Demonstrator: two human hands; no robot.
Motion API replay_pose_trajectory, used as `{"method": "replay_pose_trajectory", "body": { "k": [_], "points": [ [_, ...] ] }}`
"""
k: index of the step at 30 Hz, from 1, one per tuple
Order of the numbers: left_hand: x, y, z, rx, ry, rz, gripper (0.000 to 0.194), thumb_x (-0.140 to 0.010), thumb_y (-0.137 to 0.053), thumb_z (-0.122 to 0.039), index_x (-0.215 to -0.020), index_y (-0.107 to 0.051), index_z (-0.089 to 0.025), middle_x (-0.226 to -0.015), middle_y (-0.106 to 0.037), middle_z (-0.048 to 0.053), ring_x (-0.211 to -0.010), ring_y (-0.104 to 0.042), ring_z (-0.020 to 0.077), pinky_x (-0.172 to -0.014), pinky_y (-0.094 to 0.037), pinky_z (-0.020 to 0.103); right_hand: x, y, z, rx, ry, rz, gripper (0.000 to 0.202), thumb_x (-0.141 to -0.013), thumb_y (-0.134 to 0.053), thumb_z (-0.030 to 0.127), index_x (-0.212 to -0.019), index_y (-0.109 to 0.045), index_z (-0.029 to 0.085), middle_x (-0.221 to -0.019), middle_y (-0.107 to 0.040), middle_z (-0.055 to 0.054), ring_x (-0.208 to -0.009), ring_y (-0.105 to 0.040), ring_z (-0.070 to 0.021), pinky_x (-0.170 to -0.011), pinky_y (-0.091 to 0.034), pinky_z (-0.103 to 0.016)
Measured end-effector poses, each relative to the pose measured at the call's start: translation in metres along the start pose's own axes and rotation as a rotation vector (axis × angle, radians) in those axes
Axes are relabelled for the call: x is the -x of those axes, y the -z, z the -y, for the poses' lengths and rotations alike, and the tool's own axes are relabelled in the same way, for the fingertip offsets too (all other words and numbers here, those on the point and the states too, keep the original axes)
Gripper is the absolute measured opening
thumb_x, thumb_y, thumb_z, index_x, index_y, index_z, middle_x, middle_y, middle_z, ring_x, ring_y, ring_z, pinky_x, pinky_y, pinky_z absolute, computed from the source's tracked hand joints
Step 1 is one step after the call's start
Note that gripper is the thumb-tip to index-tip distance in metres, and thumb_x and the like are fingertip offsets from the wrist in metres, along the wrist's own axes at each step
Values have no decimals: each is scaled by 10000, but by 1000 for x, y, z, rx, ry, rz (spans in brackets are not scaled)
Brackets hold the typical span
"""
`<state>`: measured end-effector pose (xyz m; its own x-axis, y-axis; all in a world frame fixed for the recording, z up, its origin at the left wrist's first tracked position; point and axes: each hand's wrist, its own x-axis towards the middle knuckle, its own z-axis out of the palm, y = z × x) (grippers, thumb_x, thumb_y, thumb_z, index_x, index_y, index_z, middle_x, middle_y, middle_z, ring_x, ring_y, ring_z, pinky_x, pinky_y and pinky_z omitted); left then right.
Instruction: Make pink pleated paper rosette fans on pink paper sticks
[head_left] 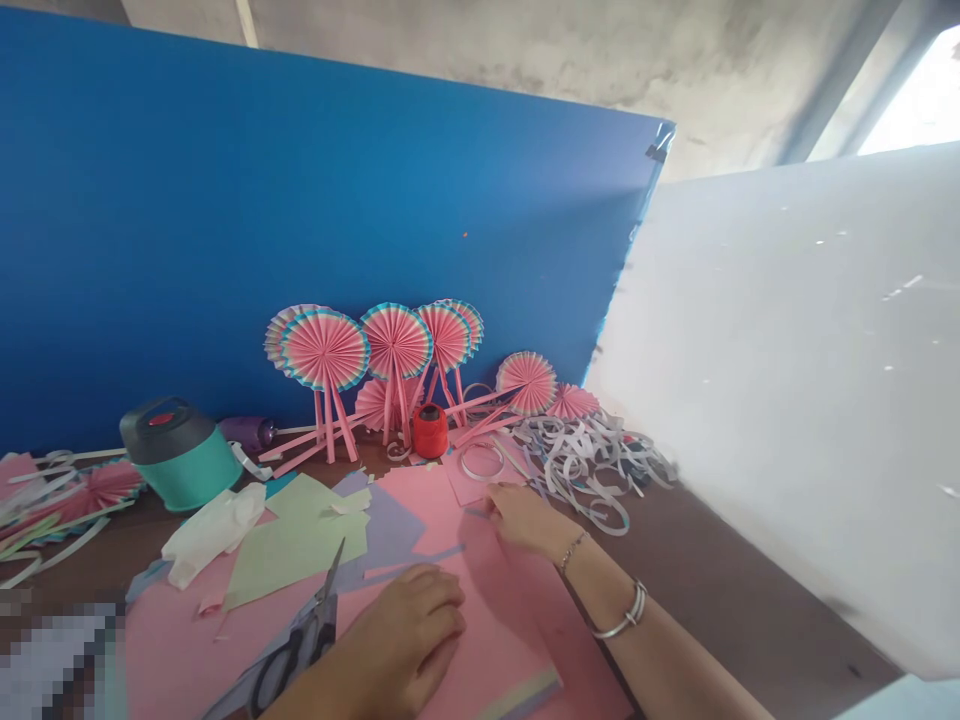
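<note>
My left hand [420,625] rests on a large pink paper sheet [491,650], its fingers curled in and nothing visible in them. Farther off, my right hand [525,515] bends its fingertips down on the edge of another pink paper [431,500]; the fingertips look closed on it, though their undersides are hidden. A thin ring [482,461] lies just beyond those fingertips. Beside my left wrist are black-handled scissors [315,620], blades pointing away. Green paper [300,540] and purple paper [386,525] overlap to the left of the pink sheets.
Several pink pleated paper fans [394,342] lean on the blue panel [300,180]. A red container [430,432] stands before them, and a teal-and-black case [180,455] at left. Curled white strips [577,460] pile up near the white wall [787,400]. Crumpled white material [214,535] lies left.
</note>
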<state>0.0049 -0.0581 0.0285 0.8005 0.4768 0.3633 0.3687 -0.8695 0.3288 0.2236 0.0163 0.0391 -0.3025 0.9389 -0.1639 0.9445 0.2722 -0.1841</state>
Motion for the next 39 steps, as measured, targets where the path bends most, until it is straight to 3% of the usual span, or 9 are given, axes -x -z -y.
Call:
{"method": "replay_pose_trajectory", "body": {
  "k": [6,13,18,24,28,32,39],
  "points": [
    [1,0,-1,10,8,6,220,-900,-391,-174,-882,-609,-201,-913,-623,69,-867,-559,176,-811,-487,328,3,3,1,-8,20,-66,206,-788,-518,104,-970,-605,148,-1114,-592,-102,-1064,-505,-236,-853,-332,-303],
    [3,-2,-2,-20,22,-21,221,-914,-394,-194,-964,-609,-209,-965,-620,79,-882,-564,181,-807,-495,322,-1,-2,2,-33,-18,-20,238,-776,-472,49,-963,-599,122,-981,-654,-110,-931,-583,-206,-756,-358,-277],
    [3,-4,0,-15,23,-13,227,-916,-389,-198,-965,-611,-205,-973,-620,78,-896,-560,181,-821,-494,323,-1,0,3,7,-72,-59,305,-733,-540,108,-1037,-560,106,-1078,-616,-149,-999,-567,-241,-752,-368,-282],
    [4,-5,2,-2,18,-15,228,-911,-387,-190,-955,-610,-210,-980,-620,78,-894,-563,182,-811,-495,320,-1,2,10,54,-127,-32,262,-686,-548,68,-937,-599,118,-992,-644,-157,-929,-601,-256,-706,-374,-288],
    [3,-4,1,-2,23,-16,212,-906,-402,-183,-960,-605,-211,-975,-620,77,-894,-564,181,-806,-495,317,0,4,4,29,-101,-23,273,-698,-541,84,-961,-597,132,-981,-650,-123,-923,-600,-232,-703,-372,-276],
    [3,-3,-1,-3,42,2,202,-897,-410,-164,-943,-603,-204,-989,-621,73,-907,-557,184,-819,-490,323,3,6,1,-5,-56,12,375,-626,-628,152,-998,-579,131,-996,-640,-111,-914,-594,-230,-690,-371,-265],
    [2,-3,-1,5,37,3,228,-912,-392,-186,-951,-615,-206,-981,-616,73,-897,-550,176,-816,-490,316,4,3,7,58,-74,-4,357,-651,-530,40,-997,-554,121,-986,-628,-134,-920,-592,-249,-679,-348,-286]
  ]
}}
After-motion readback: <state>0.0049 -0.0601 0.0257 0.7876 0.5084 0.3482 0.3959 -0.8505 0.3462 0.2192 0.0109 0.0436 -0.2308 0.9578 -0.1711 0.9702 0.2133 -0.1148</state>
